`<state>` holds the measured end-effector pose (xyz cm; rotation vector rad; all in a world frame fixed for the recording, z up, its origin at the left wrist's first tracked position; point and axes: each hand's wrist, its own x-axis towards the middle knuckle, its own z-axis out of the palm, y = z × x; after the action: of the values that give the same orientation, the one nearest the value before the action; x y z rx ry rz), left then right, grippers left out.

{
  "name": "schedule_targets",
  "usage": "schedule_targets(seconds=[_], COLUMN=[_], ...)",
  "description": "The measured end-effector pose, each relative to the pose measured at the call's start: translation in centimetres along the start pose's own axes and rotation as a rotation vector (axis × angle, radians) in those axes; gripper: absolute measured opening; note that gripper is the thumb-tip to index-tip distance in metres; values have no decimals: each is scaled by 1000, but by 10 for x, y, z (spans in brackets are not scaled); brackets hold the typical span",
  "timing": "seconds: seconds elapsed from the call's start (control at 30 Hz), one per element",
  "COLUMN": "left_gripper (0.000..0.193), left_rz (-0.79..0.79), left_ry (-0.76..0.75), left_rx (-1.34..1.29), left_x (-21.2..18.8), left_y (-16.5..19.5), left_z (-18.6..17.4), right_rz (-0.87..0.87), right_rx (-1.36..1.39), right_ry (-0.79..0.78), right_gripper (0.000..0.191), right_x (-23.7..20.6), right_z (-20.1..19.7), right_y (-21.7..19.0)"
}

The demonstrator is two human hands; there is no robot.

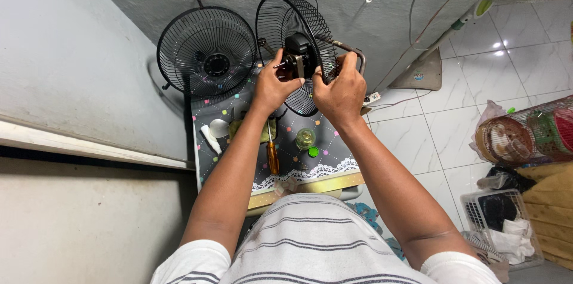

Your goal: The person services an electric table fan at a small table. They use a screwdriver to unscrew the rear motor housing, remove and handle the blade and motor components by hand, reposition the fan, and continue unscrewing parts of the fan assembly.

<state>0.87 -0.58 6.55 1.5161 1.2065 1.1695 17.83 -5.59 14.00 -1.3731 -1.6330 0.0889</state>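
Leaning against the grey wall at the far left of the small surface is a round black fan guard, its wire spokes running to a dark hub. Below it, on the patterned cloth with the lace edge, lie a white scrap and a pale spoon-like piece, just beside each other. A screwdriver with an amber handle rests near the middle of the cloth, its shaft pointing up toward the left hand.

That left hand is closed around the fan motor, thumb and fingers pinching the dark metal body (its short shaft sticks out to the left). The motor sits against a second black guard, which stands upright above the far edge of the surface, between the two hands. The right hand grips the guard and the motor from the right side, fingers curled over the wires.

Under the hands, a small clear bottle stands on the cloth with a green cap just beside it.

Farther right, on the white tiled floor, a wire cage lies on its side, and a white basket holds dark and light cloths.
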Motion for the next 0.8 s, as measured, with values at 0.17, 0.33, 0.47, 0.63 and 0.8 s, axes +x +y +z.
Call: schedule_targets(seconds=[0.17, 0.33, 0.47, 0.63, 0.8], left_gripper=[93, 96, 96, 94, 92], left_rz=[22, 82, 83, 51, 59], left_ry=[26, 51, 52, 66, 84], left_rx=[-8, 6, -82, 51, 178], left_x=[2, 2, 0, 2, 2], left_y=[-6, -17, -20, -8, 2], left_z=[2, 3, 5, 3, 1], right_rz=[116, 112, 149, 100, 102], right_rx=[27, 32, 74, 55, 101], right_ry=[-64, -31, -38, -15, 4], right_gripper=[33, 33, 31, 32, 32], right_x=[0, 0, -1, 0, 0], right_z=[0, 0, -1, 1, 1], right_y=[1, 1, 3, 4, 2])
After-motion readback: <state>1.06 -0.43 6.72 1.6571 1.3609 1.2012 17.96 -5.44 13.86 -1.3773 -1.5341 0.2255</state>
